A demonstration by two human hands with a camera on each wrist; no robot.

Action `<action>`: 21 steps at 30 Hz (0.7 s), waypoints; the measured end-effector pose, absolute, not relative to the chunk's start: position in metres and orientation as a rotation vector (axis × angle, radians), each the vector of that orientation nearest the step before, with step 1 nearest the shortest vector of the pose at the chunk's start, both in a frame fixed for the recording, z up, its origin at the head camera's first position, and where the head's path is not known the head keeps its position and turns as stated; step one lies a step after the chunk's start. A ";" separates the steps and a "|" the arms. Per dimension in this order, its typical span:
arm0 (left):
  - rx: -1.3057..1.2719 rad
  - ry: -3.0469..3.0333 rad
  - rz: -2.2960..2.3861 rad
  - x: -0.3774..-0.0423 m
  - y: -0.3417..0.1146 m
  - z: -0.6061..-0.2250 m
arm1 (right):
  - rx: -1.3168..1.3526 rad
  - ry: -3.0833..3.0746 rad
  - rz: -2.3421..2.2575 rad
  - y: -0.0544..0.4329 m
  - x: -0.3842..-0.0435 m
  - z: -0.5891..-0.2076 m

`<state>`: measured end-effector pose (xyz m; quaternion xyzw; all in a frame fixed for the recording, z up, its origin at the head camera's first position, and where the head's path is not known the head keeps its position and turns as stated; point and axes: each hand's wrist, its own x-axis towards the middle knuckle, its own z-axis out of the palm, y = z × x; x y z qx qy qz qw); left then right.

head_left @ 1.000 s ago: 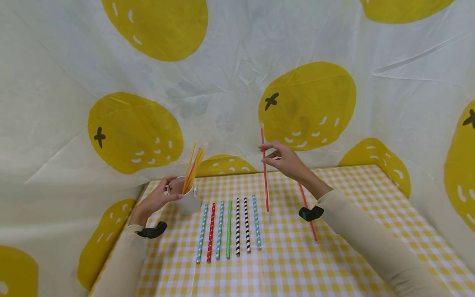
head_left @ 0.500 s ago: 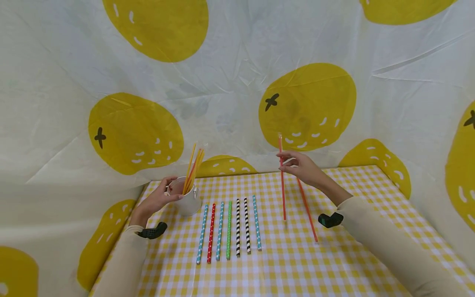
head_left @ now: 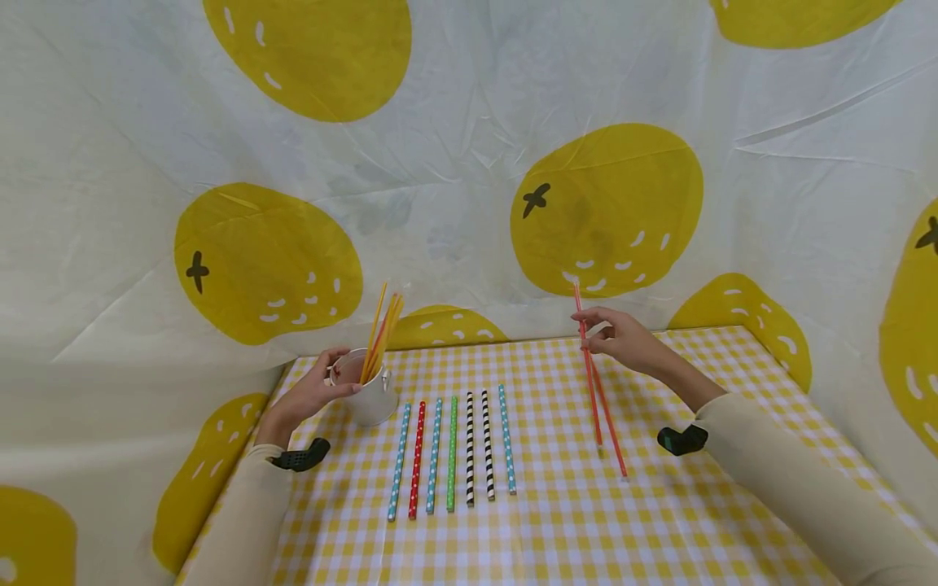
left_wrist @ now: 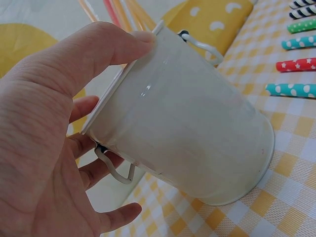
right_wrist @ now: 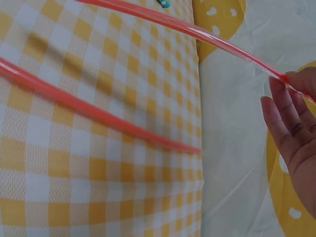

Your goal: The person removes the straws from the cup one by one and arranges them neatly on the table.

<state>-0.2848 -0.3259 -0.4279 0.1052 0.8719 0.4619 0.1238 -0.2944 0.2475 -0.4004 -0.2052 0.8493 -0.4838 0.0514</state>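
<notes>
Carried right, the red straw (head_left: pixel 592 399) tilts over the desk (head_left: pixel 560 529), pinched by the right hand (head_left: pixel 619 340), apparently mid-placement, needing lowering beside the lying straw (head_left: pixel 612 431), while the left hand (head_left: pixel 309 396) holds the bucket (head_left: pixel 376 407).

We seem to be in a small screened-off booth: pale sheeting (head_left: pixel 454 203) printed with big yellow fruit shapes (head_left: pixel 608 212) fills the upper frame and runs down its left and right edges. At lower centre we see a bench (head_left: pixel 564 529) under a yellow-and-white checked cloth (head_left: pixel 659 521), its far side close to that backdrop — whether the booth stands in a home, studio or lab, we cannot tell.
</notes>
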 end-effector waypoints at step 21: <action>0.326 2.548 1.350 -0.285 -0.326 -0.429 | -0.611 2.492 -1.298 0.291 -0.292 -0.430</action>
